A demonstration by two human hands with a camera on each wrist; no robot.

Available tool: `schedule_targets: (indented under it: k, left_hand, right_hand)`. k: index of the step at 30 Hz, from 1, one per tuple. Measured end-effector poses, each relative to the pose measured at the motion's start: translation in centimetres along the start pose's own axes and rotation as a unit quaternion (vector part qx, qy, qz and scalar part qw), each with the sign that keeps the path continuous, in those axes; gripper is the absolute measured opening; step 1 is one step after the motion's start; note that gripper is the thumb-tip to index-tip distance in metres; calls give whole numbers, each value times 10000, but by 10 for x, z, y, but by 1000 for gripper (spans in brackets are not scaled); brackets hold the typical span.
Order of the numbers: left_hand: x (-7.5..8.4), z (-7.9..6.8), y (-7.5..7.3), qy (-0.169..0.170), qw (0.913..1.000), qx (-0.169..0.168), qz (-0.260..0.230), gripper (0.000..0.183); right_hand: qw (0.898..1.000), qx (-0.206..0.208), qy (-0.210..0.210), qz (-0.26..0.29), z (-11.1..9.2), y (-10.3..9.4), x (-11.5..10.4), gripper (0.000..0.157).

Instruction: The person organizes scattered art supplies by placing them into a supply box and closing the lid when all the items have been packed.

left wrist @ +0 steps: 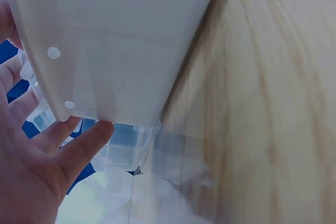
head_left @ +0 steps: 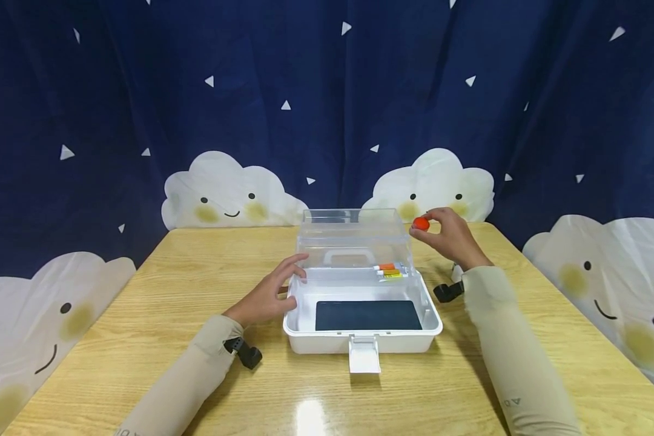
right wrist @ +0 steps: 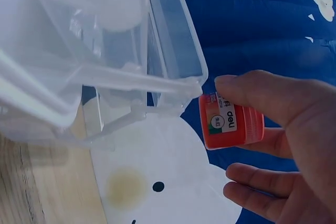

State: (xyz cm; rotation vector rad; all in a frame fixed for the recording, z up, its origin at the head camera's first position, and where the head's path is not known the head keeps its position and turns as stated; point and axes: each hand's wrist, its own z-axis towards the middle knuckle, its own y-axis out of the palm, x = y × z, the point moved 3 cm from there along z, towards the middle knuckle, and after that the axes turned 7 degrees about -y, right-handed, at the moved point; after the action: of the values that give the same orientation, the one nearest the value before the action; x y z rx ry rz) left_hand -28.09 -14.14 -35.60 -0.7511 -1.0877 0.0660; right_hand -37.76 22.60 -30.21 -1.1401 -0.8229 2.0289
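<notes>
A white plastic storage box with a raised clear lid stands on the table. My left hand holds its left side, thumb at the rim and fingers at the back corner beside the lid. In the left wrist view, two fingertips touch the edge of the white wall. Beyond the lid's right side, my right hand pinches a small red-orange paint bottle between thumb and fingers, clear of the table. Its label reads "deli". The other fingers extend below it.
Inside the box lies a dark flat rectangle. Orange and yellow tubes lie towards its back right. A white latch hangs down at the front. A blue curtain with clouds stands behind the wooden table.
</notes>
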Motion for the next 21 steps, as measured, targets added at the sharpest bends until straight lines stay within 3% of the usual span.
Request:
schedule_targets:
  k: [21]
  left_hand:
    - [-2,0,0,-2,10000,13,82,36]
  right_hand:
    - [9997,-158,-87,149,9,10,-19,57]
